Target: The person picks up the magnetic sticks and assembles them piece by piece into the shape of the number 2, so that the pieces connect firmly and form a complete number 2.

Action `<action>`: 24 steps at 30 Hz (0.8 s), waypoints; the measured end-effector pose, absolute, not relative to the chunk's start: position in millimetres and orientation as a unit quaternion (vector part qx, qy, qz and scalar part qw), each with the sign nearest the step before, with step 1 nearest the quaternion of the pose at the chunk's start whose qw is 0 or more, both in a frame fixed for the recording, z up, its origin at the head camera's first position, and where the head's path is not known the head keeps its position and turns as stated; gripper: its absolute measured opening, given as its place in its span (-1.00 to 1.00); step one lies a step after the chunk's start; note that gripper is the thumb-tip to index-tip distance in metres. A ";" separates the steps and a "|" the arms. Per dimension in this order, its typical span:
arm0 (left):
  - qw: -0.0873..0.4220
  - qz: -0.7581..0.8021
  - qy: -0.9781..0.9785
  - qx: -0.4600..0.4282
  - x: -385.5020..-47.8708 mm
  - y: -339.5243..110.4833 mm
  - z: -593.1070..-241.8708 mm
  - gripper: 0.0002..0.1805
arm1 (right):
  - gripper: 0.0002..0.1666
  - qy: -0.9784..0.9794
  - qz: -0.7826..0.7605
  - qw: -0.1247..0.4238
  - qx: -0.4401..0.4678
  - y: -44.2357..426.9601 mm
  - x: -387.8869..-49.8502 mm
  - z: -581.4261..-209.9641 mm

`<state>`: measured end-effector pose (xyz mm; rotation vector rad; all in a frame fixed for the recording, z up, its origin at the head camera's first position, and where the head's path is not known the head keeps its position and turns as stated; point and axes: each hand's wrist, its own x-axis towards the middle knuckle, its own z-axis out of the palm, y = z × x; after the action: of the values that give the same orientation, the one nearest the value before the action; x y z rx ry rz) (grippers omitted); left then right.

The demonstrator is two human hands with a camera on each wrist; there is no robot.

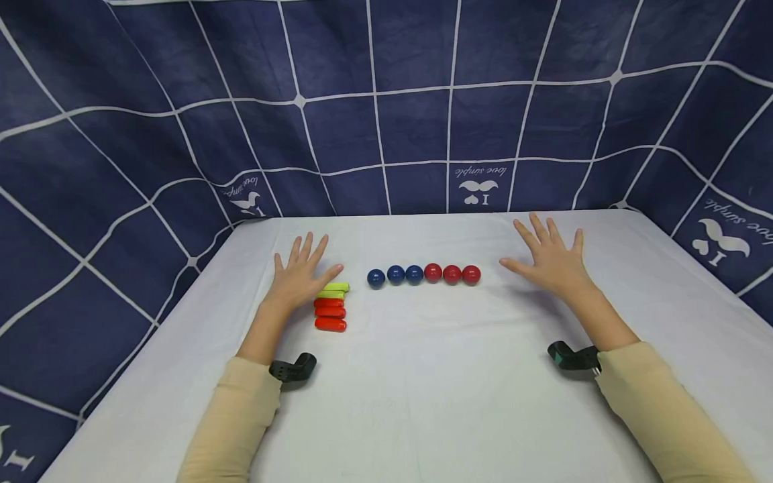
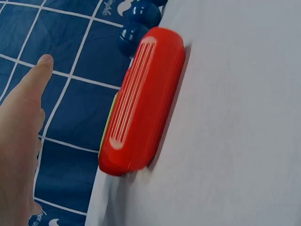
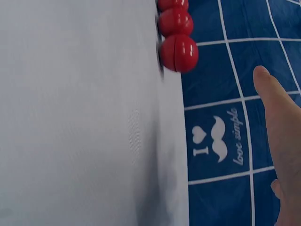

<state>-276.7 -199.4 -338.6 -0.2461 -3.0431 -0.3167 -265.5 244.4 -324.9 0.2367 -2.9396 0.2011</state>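
Observation:
The left hand [image 1: 297, 276], fingers spread, is beside a column of three red pieces [image 1: 330, 325] and green pieces [image 1: 335, 286], partly covering the green ones in the head view. A red piece [image 2: 143, 101] fills the middle of the left wrist view, the left hand [image 2: 21, 141] at its left. Three blue balls [image 1: 395, 274] and three red balls [image 1: 451, 274] form one row. The right hand [image 1: 552, 263] is spread to the right of the red balls; in the right wrist view the right hand [image 3: 284, 141] is right of the red balls [image 3: 178, 52]. Neither hand holds anything.
A white cloth [image 1: 410, 402] covers the table. Behind and beside it hangs a dark blue curtain [image 1: 410, 127] with white grid lines. Black wrist devices [image 1: 294, 367] sit at both cuffs.

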 end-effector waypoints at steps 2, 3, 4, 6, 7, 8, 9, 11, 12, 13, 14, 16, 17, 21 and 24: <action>0.037 -0.107 -0.990 -0.082 -276.6 -195.4 -338.4 -0.10 | 0.04 -0.988 0.079 0.095 0.088 237.9 -265.9 -326.9; 0.038 -0.109 -0.990 -0.083 -276.6 -193.4 -338.3 -0.11 | 0.03 -0.987 0.086 0.096 0.092 234.7 -266.2 -328.0; 0.040 -0.111 -0.989 -0.084 -276.2 -191.3 -338.2 -0.11 | 0.02 -0.986 0.092 0.097 0.096 231.4 -266.0 -329.0; 0.049 -0.116 -0.988 -0.089 -276.0 -188.5 -338.7 -0.14 | 0.00 -0.984 0.103 0.097 0.106 224.8 -265.7 -330.8; 0.055 -0.116 -0.987 -0.092 -275.6 -187.2 -338.8 -0.18 | -0.01 -0.983 0.107 0.097 0.110 221.8 -265.8 -332.1; 0.060 -0.119 -0.986 -0.096 -275.3 -186.0 -338.9 -0.22 | -0.02 -0.983 0.111 0.095 0.115 218.6 -265.6 -333.3; 0.065 -0.123 -0.985 -0.101 -275.0 -185.1 -339.0 -0.26 | -0.03 -0.982 0.118 0.092 0.119 215.6 -265.3 -334.2; 0.073 -0.132 -0.982 -0.110 -274.9 -183.5 -339.5 -0.36 | -0.04 -0.980 0.130 0.086 0.127 209.9 -265.3 -336.3; 0.074 -0.138 -0.981 -0.114 -275.1 -182.7 -339.8 -0.40 | -0.05 -0.978 0.140 0.082 0.131 207.6 -265.5 -337.7; 0.074 -0.146 -0.980 -0.117 -275.1 -181.7 -340.2 -0.45 | -0.06 -0.976 0.153 0.075 0.134 205.5 -265.8 -339.1; 0.071 -0.159 -0.978 -0.116 -275.4 -180.8 -340.5 -0.49 | -0.06 -0.974 0.170 0.068 0.136 203.6 -266.2 -340.8; 0.065 -0.184 -0.974 -0.111 -276.1 -179.5 -341.6 -0.55 | -0.07 -0.967 0.206 0.049 0.138 200.5 -267.2 -344.9; 0.061 -0.197 -0.972 -0.108 -276.5 -179.1 -342.4 -0.58 | -0.07 -0.963 0.228 0.038 0.139 199.3 -267.7 -347.5; 0.053 -0.257 -0.960 -0.096 -278.1 -180.7 -348.1 -0.66 | -0.09 -0.935 0.326 -0.004 0.138 194.4 -269.5 -358.1; 0.049 -0.299 -0.949 -0.087 -279.0 -183.3 -354.5 -0.68 | -0.11 -0.915 0.383 -0.017 0.129 190.4 -270.3 -364.7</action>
<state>-279.0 -183.3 -354.5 -0.2661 -2.8916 -0.9106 -270.3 190.4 -364.7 0.4085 -2.9051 1.2162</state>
